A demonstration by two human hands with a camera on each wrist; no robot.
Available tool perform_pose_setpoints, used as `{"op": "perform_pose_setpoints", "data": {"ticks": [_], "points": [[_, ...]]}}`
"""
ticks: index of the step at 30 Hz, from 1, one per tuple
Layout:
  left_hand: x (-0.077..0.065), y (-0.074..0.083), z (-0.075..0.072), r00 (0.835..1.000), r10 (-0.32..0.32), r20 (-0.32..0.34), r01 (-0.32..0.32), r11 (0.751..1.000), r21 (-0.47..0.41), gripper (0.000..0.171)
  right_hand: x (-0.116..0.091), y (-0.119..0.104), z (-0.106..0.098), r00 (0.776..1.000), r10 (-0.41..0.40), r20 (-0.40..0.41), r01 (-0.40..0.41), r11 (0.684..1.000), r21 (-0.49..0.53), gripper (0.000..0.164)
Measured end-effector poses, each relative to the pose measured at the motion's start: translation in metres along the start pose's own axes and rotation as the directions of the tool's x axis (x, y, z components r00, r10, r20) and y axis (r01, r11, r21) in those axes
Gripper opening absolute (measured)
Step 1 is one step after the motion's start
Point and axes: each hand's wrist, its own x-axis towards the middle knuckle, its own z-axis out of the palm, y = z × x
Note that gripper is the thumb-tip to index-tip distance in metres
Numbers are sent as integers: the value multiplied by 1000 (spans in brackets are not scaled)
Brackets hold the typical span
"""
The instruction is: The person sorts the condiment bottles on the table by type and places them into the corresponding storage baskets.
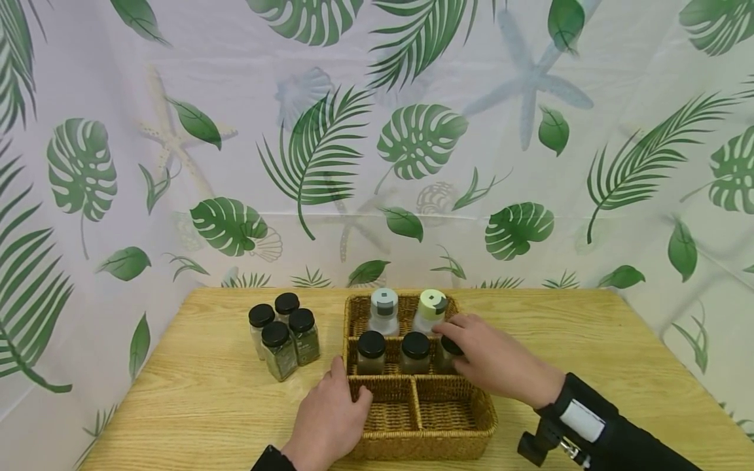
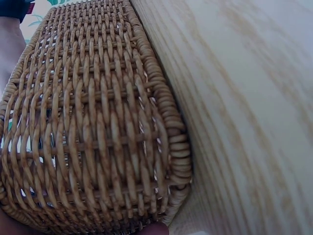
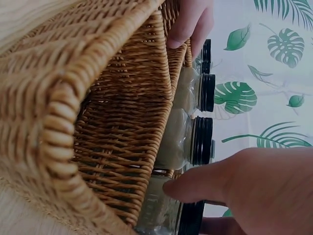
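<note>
A woven wicker basket [image 1: 424, 447] with compartments stands on the table. My left hand [image 1: 331, 413] grips its left rim, the thumb over the inner side. In the middle row sit three glass jars with black lids: a left jar [image 1: 371, 353], a centre jar [image 1: 415, 354] and a right jar [image 3: 159, 205]. My right hand [image 1: 501, 358] holds the right jar, thumb on its near side and fingers behind the lid. Behind them, in the back row, are a white-capped bottle [image 1: 384, 313] and a yellow-capped bottle [image 1: 430, 311]. The two front compartments hold nothing.
Several black-lidded glass jars [image 1: 281, 353] stand grouped on the wooden table [image 1: 188, 392], left of the basket. A leaf-printed cloth [image 1: 353, 163] hangs along the table's back edge. A wrist camera [image 1: 538, 445] sits beneath my right wrist.
</note>
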Motion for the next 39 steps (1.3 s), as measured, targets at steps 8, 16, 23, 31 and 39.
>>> {"op": "perform_pose_setpoints", "data": {"ticks": [8, 16, 23, 31, 39], "points": [[2, 0, -1, 1000, -2, 8, 2, 1000, -1, 79, -7, 6, -4, 993, 114, 14, -115, 992, 54, 62], [2, 1, -2, 1000, -3, 1, 3, 1000, 4, 78, -16, 31, -5, 969, 227, -99, -208, 962, 175, 61], [3, 1, -3, 1000, -2, 4, 2, 1000, -7, 79, -13, 50, 1, 949, 295, -111, -255, 926, 279, 50], [3, 0, -2, 1000, -6, 21, 7, 1000, -21, 79, -5, 67, 18, 936, 351, -37, -310, 867, 391, 47], [1, 0, -1, 999, 2, 37, -1, 999, -35, 79, 7, 77, 42, 922, 375, 98, -370, 777, 509, 60]]}}
